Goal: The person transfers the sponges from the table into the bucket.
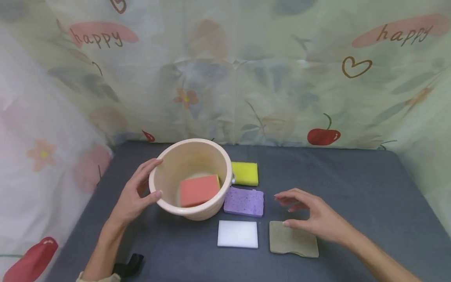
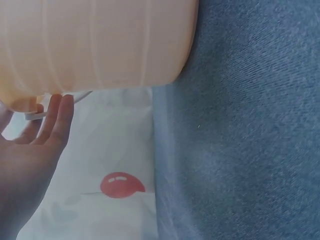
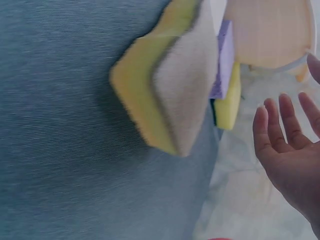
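My left hand point(image 1: 132, 199) holds a cream bucket point(image 1: 201, 214) by its left side, fingertips and thumb at the rim. The left wrist view shows the hand point(image 2: 32, 155) against the bucket's ribbed wall point(image 2: 110, 45), beside its handle. Inside the bucket lies a coral-pink sponge point(image 1: 199, 191) with a thin yellow edge. My right hand point(image 1: 313, 215) hovers with loosely bent fingers above and beside a grey-beige sponge point(image 1: 294, 242), holding nothing. In the right wrist view that sponge point(image 3: 187, 82) has a yellowish layer beneath, and the hand point(image 3: 295, 155) is apart from it.
A yellow sponge point(image 1: 244, 174) and a purple sponge point(image 1: 244, 202) lie close on the bucket's right. A white sponge block point(image 1: 237, 234) is in front of them. Behind the dark grey tabletop point(image 1: 359, 188) hangs a printed curtain point(image 1: 229, 98). A black object point(image 1: 132, 265) sits near the left forearm.
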